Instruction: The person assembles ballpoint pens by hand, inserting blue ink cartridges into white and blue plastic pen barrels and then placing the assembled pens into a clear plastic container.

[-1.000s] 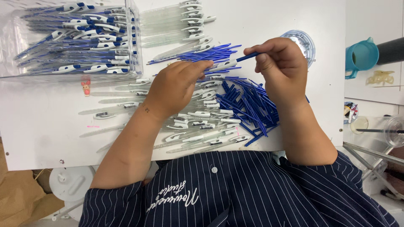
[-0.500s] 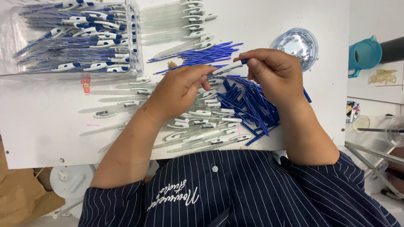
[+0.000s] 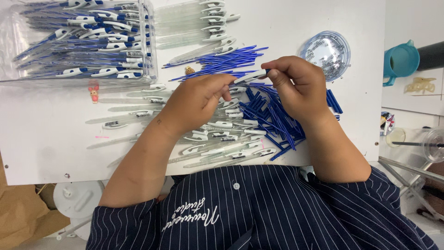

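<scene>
My left hand (image 3: 199, 97) and my right hand (image 3: 298, 83) meet above the white table (image 3: 41, 139), both pinching one pen (image 3: 249, 76) with a clear barrel and white clip between their fingertips. Under the hands lies a spread of clear pen barrels with white clips (image 3: 217, 136). A heap of blue refills (image 3: 273, 118) sits below my right hand. Another bundle of blue refills (image 3: 222, 60) lies just beyond the hands.
A clear plastic box (image 3: 83, 41) of finished blue-and-white pens stands at the far left. More clear barrels (image 3: 194, 21) lie beside it. A round clear dish of small parts (image 3: 326, 51) is at the far right, with a teal jug (image 3: 400, 60) off the table. A small pink figure (image 3: 94, 92) stands near the box.
My left hand rose from the barrels holding a pen body. My right hand brought its blue refill over to it. Both hands now hold the one pen together.
</scene>
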